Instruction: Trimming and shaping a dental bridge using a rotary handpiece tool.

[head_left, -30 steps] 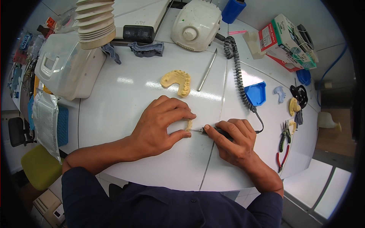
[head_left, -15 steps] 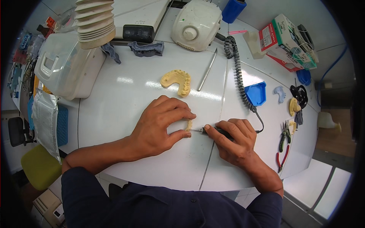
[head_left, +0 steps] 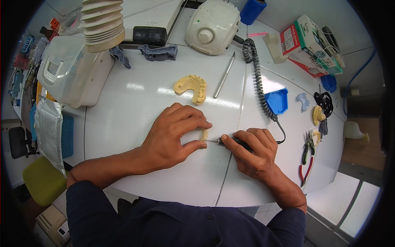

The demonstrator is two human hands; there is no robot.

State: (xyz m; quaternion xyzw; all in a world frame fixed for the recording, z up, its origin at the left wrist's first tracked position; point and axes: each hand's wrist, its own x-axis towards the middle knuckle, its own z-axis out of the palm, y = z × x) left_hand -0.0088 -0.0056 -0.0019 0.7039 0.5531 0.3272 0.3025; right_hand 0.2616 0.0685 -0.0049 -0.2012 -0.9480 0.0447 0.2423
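Note:
Between thumb and fingers, my left hand (head_left: 177,133) pinches a small yellow dental cast piece (head_left: 205,135) just above the table. My right hand (head_left: 257,150) is closed around a dark rotary handpiece (head_left: 242,143), its thin tip pointing left and reaching the cast piece; whether it touches cannot be made out. A coiled black cord (head_left: 258,78) runs from the handpiece up to a cream control unit (head_left: 212,28) with a round knob. Beyond my left hand lies a yellow horseshoe-shaped dental model (head_left: 192,88), and right of it a slim metal instrument (head_left: 224,76).
A pale ribbed hose (head_left: 103,26) hangs at the upper left beside a translucent lidded box (head_left: 74,70). Grey moulds (head_left: 158,52) lie behind the model. To the right are a blue tray (head_left: 277,101), pliers (head_left: 307,148), red-handled cutters (head_left: 305,171) and a carton (head_left: 310,45).

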